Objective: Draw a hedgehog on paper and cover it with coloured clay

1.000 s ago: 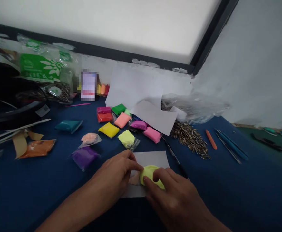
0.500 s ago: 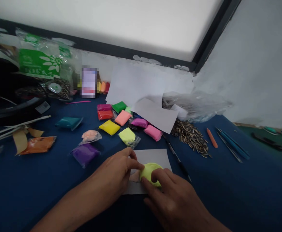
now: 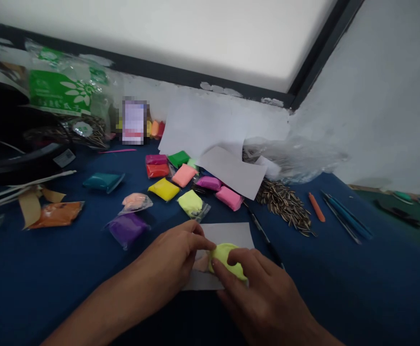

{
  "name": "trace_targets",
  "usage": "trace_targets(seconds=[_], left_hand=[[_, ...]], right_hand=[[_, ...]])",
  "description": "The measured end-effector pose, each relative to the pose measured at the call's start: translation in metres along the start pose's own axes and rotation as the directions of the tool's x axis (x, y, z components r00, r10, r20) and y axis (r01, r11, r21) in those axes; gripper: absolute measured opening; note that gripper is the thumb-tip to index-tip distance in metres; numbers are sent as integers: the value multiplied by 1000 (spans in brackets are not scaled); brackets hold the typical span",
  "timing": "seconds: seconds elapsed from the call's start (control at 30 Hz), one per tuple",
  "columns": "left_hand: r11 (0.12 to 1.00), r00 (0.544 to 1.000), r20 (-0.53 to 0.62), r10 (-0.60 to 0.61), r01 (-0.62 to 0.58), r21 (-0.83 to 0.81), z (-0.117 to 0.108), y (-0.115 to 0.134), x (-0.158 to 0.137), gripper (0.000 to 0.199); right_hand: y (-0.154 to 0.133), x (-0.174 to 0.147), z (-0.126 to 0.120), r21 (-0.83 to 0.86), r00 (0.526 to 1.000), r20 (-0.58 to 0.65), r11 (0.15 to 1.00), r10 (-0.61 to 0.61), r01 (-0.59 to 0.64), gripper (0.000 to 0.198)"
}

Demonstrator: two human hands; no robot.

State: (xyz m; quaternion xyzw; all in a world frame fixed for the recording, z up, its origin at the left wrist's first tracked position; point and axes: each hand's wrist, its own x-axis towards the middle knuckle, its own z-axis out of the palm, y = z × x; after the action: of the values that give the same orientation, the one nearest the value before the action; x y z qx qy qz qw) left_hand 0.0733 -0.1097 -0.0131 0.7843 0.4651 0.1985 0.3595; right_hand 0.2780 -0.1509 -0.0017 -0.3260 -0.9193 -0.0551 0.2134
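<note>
A flattened, rounded piece of pale yellow modelling clay (image 3: 227,257) lies on a small sheet of white paper (image 3: 227,234), with a flat peach clay piece (image 3: 201,262) touching its left side. My left hand (image 3: 181,252) has its index fingertip on the yellow clay's upper left edge, its other fingers curled and partly hidden. My right hand (image 3: 258,283) is closed over the clay's near side, thumb at the left edge and index finger bent above it. The right fingers' contact at the far right is partly hidden.
Several wrapped clay packs, among them a yellow pack (image 3: 164,189) and a purple pack (image 3: 127,229), lie beyond and left of the paper. A black pen (image 3: 263,233) lies to its right, near a heap of sunflower seeds (image 3: 285,204) and blue tweezers (image 3: 348,216).
My right hand has shifted slightly right, and its thumb has moved up along the yellow clay's left edge. The left index finger stays on the clay's edge.
</note>
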Motion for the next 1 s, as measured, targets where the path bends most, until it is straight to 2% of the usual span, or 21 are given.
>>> trace_targets(seconds=[0.13, 0.3, 0.43, 0.5, 0.63, 0.8, 1.0], left_hand=[[999, 1000, 0, -22, 22, -26, -1, -1, -1, 44], [990, 991, -5, -131, 131, -47, -1, -4, -4, 49], [983, 985, 2, -173, 173, -62, -1, -1, -4, 42], [978, 979, -4, -205, 204, -45, 0, 3, -3, 43], [968, 967, -65, -245, 247, 36, 6, 15, -2, 45], [962, 968, -84, -236, 245, 120, 11, 18, 1, 36], [965, 973, -76, -220, 228, 129, 11, 17, 1, 32]], right_hand=[[3, -2, 3, -10, 998, 51, 999, 37, -36, 27], [2, -2, 1, 60, 982, 155, 992, 103, -114, 30], [6, 0, -4, 128, 976, 128, 973, 178, -194, 36], [9, 1, -5, 146, 967, 131, 960, 219, -237, 37], [13, 2, -6, 200, 938, 215, 928, 272, -315, 34], [12, 6, -5, 224, 928, 252, 917, 273, -330, 30], [12, 10, -6, 200, 927, 285, 930, 244, -307, 27]])
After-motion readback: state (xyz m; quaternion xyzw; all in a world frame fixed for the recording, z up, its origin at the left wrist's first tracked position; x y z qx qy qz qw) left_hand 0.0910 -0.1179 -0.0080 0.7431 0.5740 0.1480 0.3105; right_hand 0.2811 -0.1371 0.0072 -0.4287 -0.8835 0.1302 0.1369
